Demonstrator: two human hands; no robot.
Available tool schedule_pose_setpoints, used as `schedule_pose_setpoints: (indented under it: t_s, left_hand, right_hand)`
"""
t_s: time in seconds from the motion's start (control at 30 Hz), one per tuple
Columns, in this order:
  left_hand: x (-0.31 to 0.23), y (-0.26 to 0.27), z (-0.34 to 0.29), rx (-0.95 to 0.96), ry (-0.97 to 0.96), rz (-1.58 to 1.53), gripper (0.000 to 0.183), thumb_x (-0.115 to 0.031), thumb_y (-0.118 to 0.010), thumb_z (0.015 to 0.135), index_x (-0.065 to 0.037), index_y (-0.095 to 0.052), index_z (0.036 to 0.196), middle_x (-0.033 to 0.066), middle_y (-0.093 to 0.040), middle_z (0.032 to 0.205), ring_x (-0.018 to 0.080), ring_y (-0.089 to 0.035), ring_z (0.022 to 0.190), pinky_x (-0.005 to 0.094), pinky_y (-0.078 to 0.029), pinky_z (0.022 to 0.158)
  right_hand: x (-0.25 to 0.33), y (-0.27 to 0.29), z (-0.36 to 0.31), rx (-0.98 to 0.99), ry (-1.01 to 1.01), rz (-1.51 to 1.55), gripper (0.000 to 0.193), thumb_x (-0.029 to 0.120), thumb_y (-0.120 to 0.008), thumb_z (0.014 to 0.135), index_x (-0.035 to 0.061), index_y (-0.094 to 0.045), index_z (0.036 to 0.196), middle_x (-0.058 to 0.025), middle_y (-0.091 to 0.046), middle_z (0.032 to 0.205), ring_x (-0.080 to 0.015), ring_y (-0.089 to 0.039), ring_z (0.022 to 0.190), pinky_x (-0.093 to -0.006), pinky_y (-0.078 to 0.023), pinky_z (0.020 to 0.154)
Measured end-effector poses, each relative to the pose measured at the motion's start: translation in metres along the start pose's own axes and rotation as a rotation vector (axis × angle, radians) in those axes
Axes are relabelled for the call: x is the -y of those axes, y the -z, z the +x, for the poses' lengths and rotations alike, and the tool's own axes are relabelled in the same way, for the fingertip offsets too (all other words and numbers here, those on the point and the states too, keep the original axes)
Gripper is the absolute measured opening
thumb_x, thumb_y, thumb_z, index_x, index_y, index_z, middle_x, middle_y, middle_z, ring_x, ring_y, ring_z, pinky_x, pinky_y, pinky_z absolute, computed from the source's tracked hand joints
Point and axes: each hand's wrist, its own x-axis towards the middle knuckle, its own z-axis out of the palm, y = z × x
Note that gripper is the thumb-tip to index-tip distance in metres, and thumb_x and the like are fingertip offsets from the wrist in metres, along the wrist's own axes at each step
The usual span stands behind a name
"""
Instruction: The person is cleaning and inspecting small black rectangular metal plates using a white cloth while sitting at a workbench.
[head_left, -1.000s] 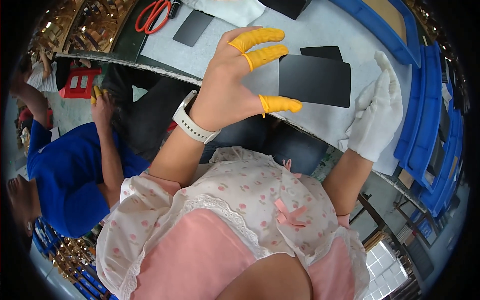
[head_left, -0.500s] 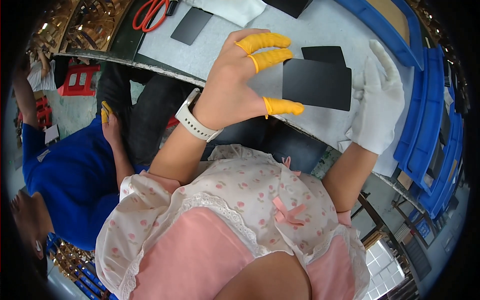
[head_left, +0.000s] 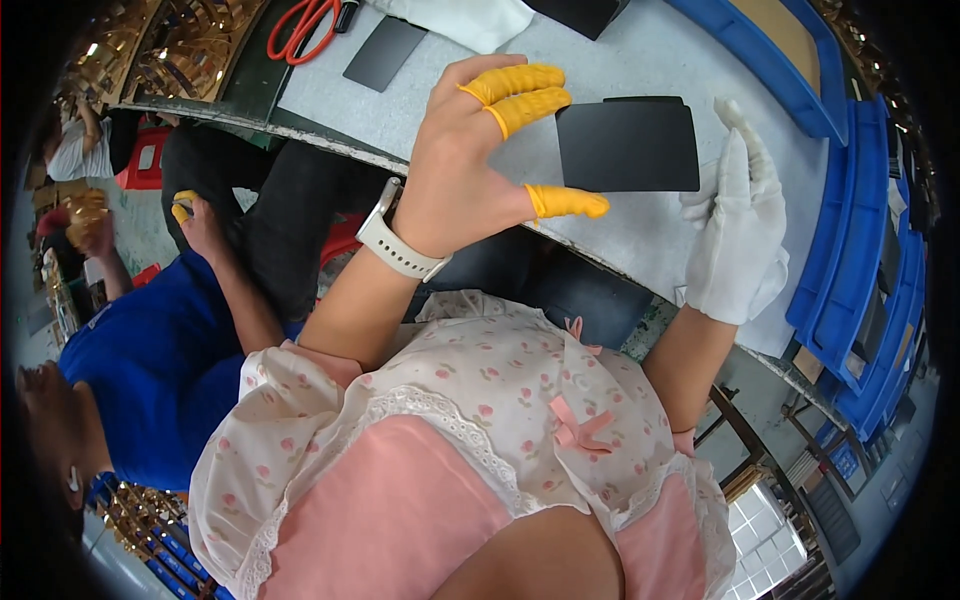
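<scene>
My left hand, with yellow finger cots on the thumb and two fingers, spans the left end of a flat black rectangular plate. A fingertip meets its upper left corner and the thumb lies along its lower edge. Under that plate, a second black plate shows only as a thin strip at the far side. My right hand, in a white glove, is just right of the plates. Some of its fingers stretch upward and others bend toward the plate's lower right corner; nothing shows in it.
A smaller dark plate, red-handled scissors and a white cloth lie on the grey worktable. Blue trays line the right side. A person in blue sits close on my left.
The upper black plate has shifted slightly away from me and straightened, covering more of the lower plate. My right hand has moved inward and turned. The person beside me has lowered an arm.
</scene>
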Motion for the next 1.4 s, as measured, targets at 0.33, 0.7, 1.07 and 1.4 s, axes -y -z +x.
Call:
schedule_pose_setpoints:
  t_s: [0.33, 0.7, 1.07, 1.4]
  left_hand:
    - [-0.013, 0.001, -0.003, -0.004, 0.059, 0.054, 0.078, -0.042, -0.104, 0.053, -0.005, -0.077, 0.116, 0.0076, -0.076, 0.125, 0.0316, -0.065, 0.126, 0.0433, -0.051, 0.109]
    - [-0.035, -0.009, -0.021, 0.012, 0.084, -0.159, 0.097, -0.045, -0.104, 0.055, -0.008, -0.063, 0.134, 0.0122, -0.069, 0.138, 0.0355, -0.063, 0.128, 0.0451, -0.047, 0.110]
    - [-0.026, 0.008, -0.012, 0.305, 0.079, -0.382, 0.129, -0.026, -0.106, 0.056, -0.003, -0.037, 0.162, 0.0163, -0.071, 0.136, 0.0311, -0.068, 0.129, 0.0428, -0.046, 0.116]
    - [-0.010, 0.015, -0.015, -0.059, 0.047, -0.420, 0.115, -0.028, -0.107, 0.058, -0.003, -0.045, 0.151, 0.0161, -0.074, 0.129, 0.0249, -0.071, 0.122, 0.0380, -0.050, 0.110]
  right_hand:
    - [0.015, -0.013, -0.015, 0.020, -0.066, 0.019, 0.044, 0.026, -0.062, 0.111, 0.0003, -0.062, 0.146, 0.0012, -0.069, 0.081, -0.0024, -0.055, 0.059, -0.0179, -0.044, 0.057]
    - [0.009, -0.006, -0.008, 0.003, 0.099, 0.014, 0.066, 0.012, -0.073, 0.102, -0.0020, -0.044, 0.159, 0.0054, -0.055, 0.074, -0.0012, -0.045, 0.063, -0.0190, -0.037, 0.057]
    - [0.030, 0.000, -0.005, 0.533, 0.039, -0.208, 0.076, 0.015, -0.087, 0.086, 0.0058, -0.056, 0.155, 0.0058, -0.046, 0.067, -0.0044, -0.042, 0.063, -0.0245, -0.037, 0.060]
    - [0.031, 0.037, 0.002, -0.092, 0.146, -0.191, 0.041, 0.018, -0.081, 0.098, 0.0032, -0.072, 0.135, 0.0057, -0.063, 0.076, 0.0015, -0.042, 0.054, -0.0187, -0.030, 0.049]
